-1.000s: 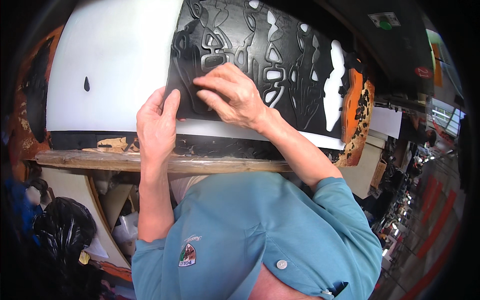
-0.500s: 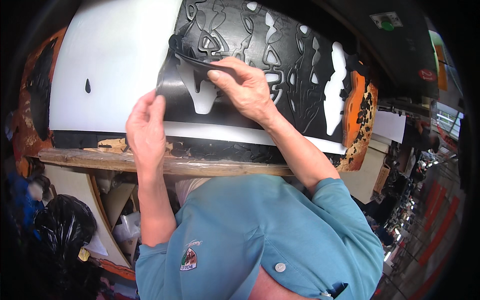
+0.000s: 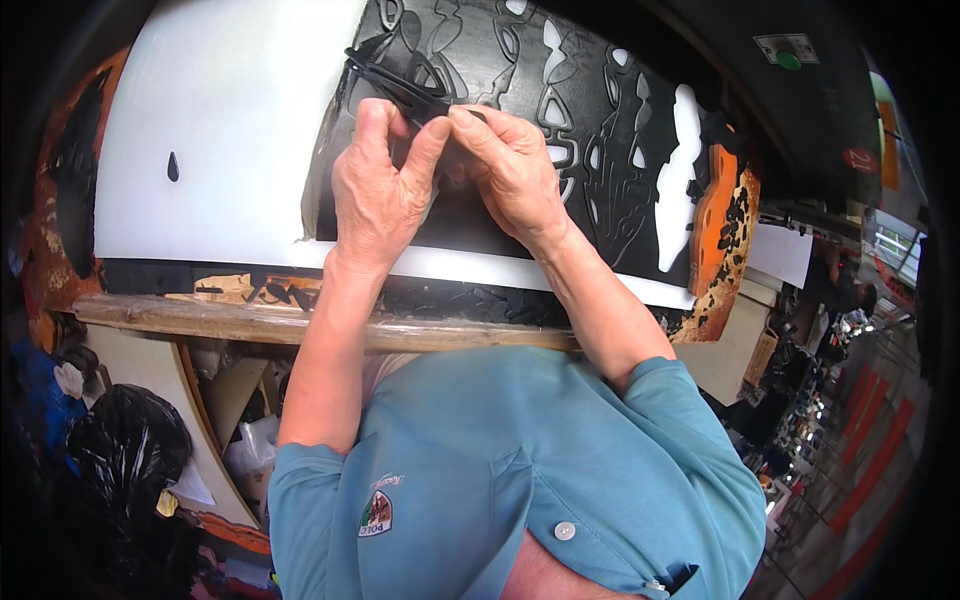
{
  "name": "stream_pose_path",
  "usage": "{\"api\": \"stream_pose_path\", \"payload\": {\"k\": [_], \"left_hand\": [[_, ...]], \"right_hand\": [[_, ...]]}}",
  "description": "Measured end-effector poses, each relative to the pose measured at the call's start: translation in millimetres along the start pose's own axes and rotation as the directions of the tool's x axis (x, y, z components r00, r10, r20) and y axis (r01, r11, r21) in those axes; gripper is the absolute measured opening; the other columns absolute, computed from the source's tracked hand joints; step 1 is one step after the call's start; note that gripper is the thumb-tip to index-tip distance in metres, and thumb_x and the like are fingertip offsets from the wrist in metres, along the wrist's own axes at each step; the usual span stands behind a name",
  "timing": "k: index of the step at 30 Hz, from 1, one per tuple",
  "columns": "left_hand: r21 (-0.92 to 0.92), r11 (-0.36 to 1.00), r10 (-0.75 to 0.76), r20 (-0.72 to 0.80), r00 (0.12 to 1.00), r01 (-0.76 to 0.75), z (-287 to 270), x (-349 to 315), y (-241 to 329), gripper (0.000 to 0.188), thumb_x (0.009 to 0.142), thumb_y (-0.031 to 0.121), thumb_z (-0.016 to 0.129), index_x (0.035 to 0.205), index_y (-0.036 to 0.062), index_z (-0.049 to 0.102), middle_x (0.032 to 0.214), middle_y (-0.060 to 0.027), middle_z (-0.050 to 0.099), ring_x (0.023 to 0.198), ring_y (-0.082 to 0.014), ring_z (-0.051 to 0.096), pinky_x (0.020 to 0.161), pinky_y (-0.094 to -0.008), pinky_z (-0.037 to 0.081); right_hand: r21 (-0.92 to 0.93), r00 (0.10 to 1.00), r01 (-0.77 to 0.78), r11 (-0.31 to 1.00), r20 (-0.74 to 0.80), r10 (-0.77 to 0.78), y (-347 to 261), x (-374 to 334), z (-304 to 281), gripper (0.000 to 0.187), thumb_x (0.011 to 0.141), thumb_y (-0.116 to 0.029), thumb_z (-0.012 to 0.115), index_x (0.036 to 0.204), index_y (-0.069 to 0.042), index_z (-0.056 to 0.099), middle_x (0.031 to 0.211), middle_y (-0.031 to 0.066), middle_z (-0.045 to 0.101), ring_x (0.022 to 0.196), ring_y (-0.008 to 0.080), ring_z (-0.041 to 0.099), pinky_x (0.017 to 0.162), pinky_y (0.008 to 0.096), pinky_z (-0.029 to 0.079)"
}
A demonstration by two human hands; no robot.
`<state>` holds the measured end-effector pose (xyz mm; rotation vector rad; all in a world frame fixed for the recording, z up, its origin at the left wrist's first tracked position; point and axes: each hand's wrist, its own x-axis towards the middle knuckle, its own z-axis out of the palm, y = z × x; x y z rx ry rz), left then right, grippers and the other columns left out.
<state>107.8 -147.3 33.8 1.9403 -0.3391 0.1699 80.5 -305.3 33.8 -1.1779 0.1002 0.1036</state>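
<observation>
A thin black cut-out piece (image 3: 395, 82) with openings in it is pinched between both my hands, above a black sheet. My left hand (image 3: 385, 190) grips its near edge with thumb and fingers. Close against it, my right hand (image 3: 515, 178) pinches the same piece, thumb tips almost meeting. The part between the fingers is largely hidden. Beneath lies the black sheet (image 3: 510, 255), marked with several rows of cut outlines; white shows through some gaps.
A white board (image 3: 230, 130) stretches left under the sheet, with a small black drop-shaped scrap (image 3: 174, 166) on it. An orange curved block (image 3: 713, 220) stands at the right end among black scraps. A wooden rail (image 3: 200, 318) runs along the near edge. Below left sits a black plastic bag (image 3: 130, 435).
My left hand has moved right and up from the sheet's left edge to join my right hand. The black piece is now lifted off the sheet, held by both.
</observation>
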Motion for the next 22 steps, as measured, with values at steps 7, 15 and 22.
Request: {"api": "stream_pose_path", "payload": {"k": [7,15,22], "left_hand": [[-0.147,0.989,0.011,-0.095,0.995,-0.025,9.5,-2.3,-6.8,0.030,0.116,0.028,0.051,0.098,0.0052,0.058,0.075,0.0011,0.055,0.063,-0.0079,0.054,0.057,-0.0263,0.048],[-0.338,0.904,-0.317,-0.122,0.941,0.261,-34.3,6.1,-20.4,0.031,0.117,0.023,0.049,0.091,0.0083,0.053,0.074,0.0080,0.043,0.060,-0.0010,0.037,0.051,-0.0188,0.034],[-0.487,0.807,-0.461,-0.168,0.871,0.333,-36.8,15.0,-23.3,0.028,0.116,0.027,0.050,0.094,0.0096,0.051,0.081,0.0052,0.044,0.067,-0.0032,0.042,0.054,-0.0184,0.040]], "right_hand": [[-0.020,0.998,-0.018,1.000,-0.061,0.017,-6.0,2.5,2.8,0.030,0.109,-0.031,0.066,0.103,-0.004,0.076,0.088,-0.0005,0.072,0.075,0.0072,0.062,0.068,0.0229,0.049],[0.138,0.872,0.334,0.933,-0.422,-0.250,-75.9,26.1,-120.6,0.024,0.109,-0.025,0.064,0.110,-0.003,0.073,0.104,0.0098,0.077,0.086,0.0151,0.069,0.083,0.0301,0.055],[0.112,0.812,0.444,0.889,-0.471,-0.346,-143.8,23.9,-244.8,0.031,0.110,-0.028,0.063,0.122,0.000,0.067,0.117,0.0159,0.077,0.093,0.0213,0.071,0.073,0.0335,0.049]]}}
